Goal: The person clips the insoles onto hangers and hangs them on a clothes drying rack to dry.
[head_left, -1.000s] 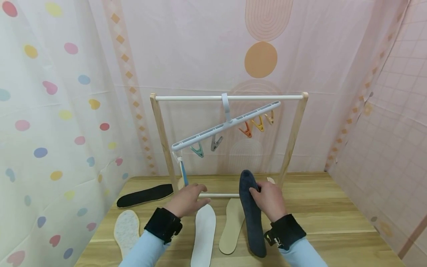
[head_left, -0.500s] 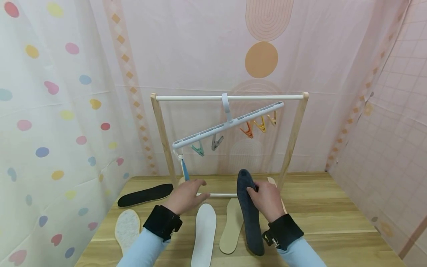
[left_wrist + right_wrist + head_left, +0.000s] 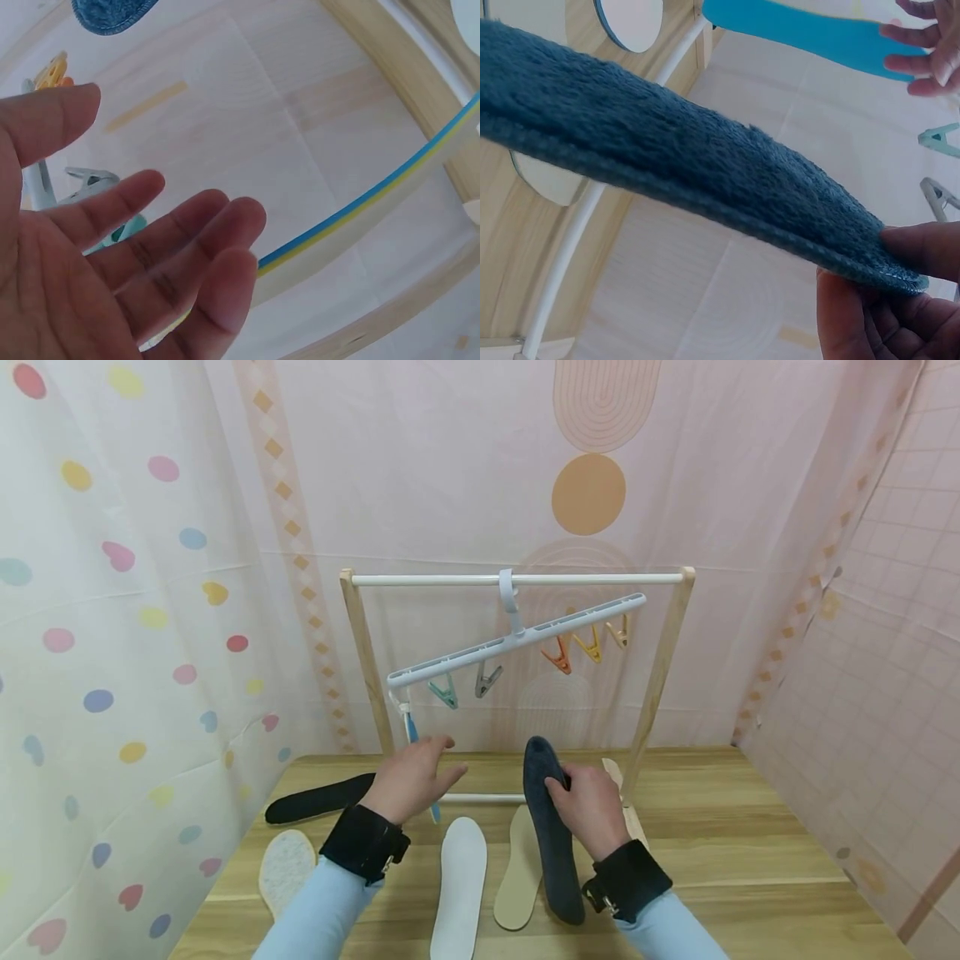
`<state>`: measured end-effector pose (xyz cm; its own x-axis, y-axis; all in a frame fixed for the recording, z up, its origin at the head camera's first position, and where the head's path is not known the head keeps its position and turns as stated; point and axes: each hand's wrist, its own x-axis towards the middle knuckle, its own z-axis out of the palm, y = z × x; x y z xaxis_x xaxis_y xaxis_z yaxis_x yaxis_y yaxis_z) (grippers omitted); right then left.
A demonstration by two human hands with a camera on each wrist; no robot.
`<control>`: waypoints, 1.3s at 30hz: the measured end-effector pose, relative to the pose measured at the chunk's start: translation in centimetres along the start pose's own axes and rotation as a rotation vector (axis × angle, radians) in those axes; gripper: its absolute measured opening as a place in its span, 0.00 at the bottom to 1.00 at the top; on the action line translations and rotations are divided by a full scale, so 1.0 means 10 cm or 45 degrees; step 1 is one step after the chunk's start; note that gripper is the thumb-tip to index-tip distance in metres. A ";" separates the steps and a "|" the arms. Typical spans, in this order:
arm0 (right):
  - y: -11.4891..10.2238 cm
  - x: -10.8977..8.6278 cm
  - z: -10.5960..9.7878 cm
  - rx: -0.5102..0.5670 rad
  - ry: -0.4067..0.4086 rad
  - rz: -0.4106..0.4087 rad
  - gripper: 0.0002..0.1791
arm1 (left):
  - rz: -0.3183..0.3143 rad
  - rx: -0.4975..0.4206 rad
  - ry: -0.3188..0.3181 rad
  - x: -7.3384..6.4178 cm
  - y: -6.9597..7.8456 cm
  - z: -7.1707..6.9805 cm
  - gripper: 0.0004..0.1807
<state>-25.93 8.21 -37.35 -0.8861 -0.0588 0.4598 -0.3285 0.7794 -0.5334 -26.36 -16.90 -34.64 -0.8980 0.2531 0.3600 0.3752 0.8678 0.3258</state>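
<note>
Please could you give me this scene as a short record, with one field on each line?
Right hand: pinches dark blue insole
Left hand: fingers apart, beside hanging bright blue insole; touch unclear
Hanger: hooked on rack, tilted, left end lower
Bare clips: green, grey, orange, yellow; below hanger
Table: black insole, speckled insole, white insole, beige insole, among others

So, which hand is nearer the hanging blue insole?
Left. The left hand is close by the blue insole, partly hiding it; the right hand is well to its right, holding the dark insole.
</note>
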 end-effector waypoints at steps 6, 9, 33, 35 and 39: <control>-0.04 0.01 0.02 0.029 -0.025 -0.014 0.07 | -0.049 -0.018 0.080 0.08 0.02 -0.07 0.26; -0.06 0.01 0.04 0.014 -0.011 -0.037 0.06 | -0.085 -0.011 0.107 0.12 0.02 -0.10 0.28; -0.23 0.05 0.31 -0.076 0.196 -0.228 0.09 | -0.339 0.003 0.303 0.43 0.08 -0.28 0.33; -0.24 0.06 0.33 -0.106 0.233 -0.263 0.10 | -0.352 -0.008 0.310 0.46 0.08 -0.28 0.33; -0.27 0.07 0.38 -0.160 0.288 -0.321 0.08 | -0.383 -0.007 0.326 0.52 0.09 -0.29 0.32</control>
<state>-26.92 3.65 -38.28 -0.6827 -0.1307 0.7189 -0.4728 0.8292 -0.2982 -30.01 -16.10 -29.93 -0.8818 -0.1278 0.4540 0.1057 0.8846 0.4543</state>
